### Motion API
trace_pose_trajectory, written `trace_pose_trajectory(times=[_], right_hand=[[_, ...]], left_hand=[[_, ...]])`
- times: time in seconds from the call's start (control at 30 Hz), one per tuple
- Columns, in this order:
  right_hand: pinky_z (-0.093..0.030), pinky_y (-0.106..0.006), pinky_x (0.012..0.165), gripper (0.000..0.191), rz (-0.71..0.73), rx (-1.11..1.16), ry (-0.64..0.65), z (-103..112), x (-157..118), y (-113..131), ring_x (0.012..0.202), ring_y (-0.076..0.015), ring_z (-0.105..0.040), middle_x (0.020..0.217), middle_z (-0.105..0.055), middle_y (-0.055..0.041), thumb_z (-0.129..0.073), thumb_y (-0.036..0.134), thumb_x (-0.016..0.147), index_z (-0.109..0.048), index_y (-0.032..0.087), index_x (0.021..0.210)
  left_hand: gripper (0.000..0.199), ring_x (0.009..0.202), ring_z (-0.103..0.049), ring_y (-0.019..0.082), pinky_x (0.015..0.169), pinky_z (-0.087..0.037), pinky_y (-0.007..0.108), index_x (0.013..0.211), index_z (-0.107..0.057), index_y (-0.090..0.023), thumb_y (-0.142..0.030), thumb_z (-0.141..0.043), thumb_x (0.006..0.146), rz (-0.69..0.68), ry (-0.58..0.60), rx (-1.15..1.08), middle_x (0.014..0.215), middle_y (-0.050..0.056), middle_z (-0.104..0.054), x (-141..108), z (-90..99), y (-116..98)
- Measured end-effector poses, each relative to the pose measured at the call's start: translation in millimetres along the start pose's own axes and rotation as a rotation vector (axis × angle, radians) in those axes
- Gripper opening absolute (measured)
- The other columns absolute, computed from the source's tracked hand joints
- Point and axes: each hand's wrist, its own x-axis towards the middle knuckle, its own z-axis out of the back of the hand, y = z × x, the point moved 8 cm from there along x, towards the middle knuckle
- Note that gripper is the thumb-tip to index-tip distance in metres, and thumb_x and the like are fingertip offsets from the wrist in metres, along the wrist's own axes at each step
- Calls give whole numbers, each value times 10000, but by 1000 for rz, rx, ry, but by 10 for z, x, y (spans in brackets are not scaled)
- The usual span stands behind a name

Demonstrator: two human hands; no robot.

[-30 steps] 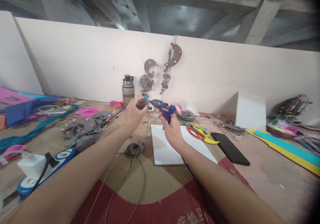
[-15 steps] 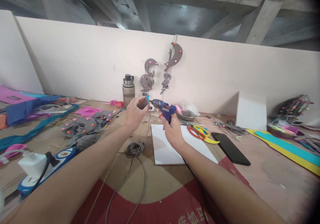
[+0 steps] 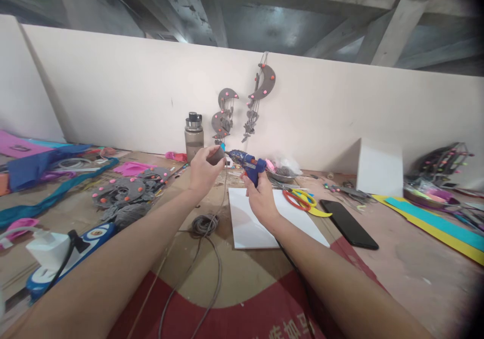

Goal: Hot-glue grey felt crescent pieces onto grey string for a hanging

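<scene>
Between the thumb and fingers of my left hand [image 3: 203, 174] is a small dark grey felt piece [image 3: 216, 156]. My right hand [image 3: 260, 198] is wrapped round the handle of a blue hot glue gun [image 3: 247, 162]. Its nozzle points left at the felt piece, very close to its edge; whether they touch I cannot tell. A grey cord [image 3: 226, 185] runs down from the felt piece to a loose coil [image 3: 205, 224] on the cardboard. Under my right hand lies a white board [image 3: 242, 228].
Scissors [image 3: 297, 200] and a black phone [image 3: 350, 224] lie right of the board. A bottle [image 3: 194, 139] stands against the white partition, beside hanging grey moon ornaments [image 3: 266, 82]. At left are decorated felt pieces [image 3: 126, 190] and a power strip [image 3: 99, 234]. A white panel [image 3: 380, 170] leans at right.
Hardly anything differs. Both hands keep their hold, with the glue gun's nozzle still by the felt piece; the whole view has shifted very slightly.
</scene>
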Motion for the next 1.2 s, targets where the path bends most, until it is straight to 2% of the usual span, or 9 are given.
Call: trace_pose_trajectory(times=[0.33, 1.2], right_hand=[[-508, -353, 716, 325, -19, 27, -4, 3, -9, -33, 790, -215, -612, 976, -683, -61, -549, 365, 900, -561, 235, 1197], [-499, -336, 689, 340, -4, 4, -14, 4, -7, -118, 821, -209, -608, 1033, -666, -89, -532, 383, 915, -535, 205, 1204]], left_hand=[[314, 1043, -672, 228, 979, -510, 390, 1089, -682, -183, -214, -691, 777, -4, 11, 3, 1089, 93, -716, -5, -13, -6], [326, 1049, -676, 226, 985, -510, 391, 1099, -684, -183, -218, -690, 774, 15, 19, -13, 1104, 90, -723, -26, -20, -13]])
